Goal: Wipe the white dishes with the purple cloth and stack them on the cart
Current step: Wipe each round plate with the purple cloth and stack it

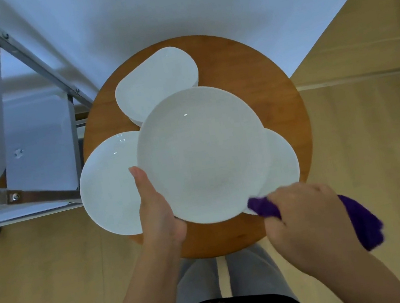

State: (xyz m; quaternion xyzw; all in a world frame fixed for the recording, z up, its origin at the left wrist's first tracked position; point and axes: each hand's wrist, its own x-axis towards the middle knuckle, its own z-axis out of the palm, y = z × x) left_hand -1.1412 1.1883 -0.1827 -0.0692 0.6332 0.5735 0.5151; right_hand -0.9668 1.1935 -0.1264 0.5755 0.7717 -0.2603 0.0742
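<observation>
Left hand [156,206] gripping big plate [201,151] by its near rim, raised over the stool [288,99] for wiping. Right hand [308,220] bunching cloth [263,206] just beside that rim. Cart [33,142] left, awaiting dishes.

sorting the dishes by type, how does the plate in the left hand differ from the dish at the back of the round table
The held plate is round; the back dish is a rounded, squarish shape. The held plate looks larger in view and is gripped at its edge by the left hand, covering part of the back dish, which sits untouched on what looks like a stack. Both are plain glossy white.
</observation>
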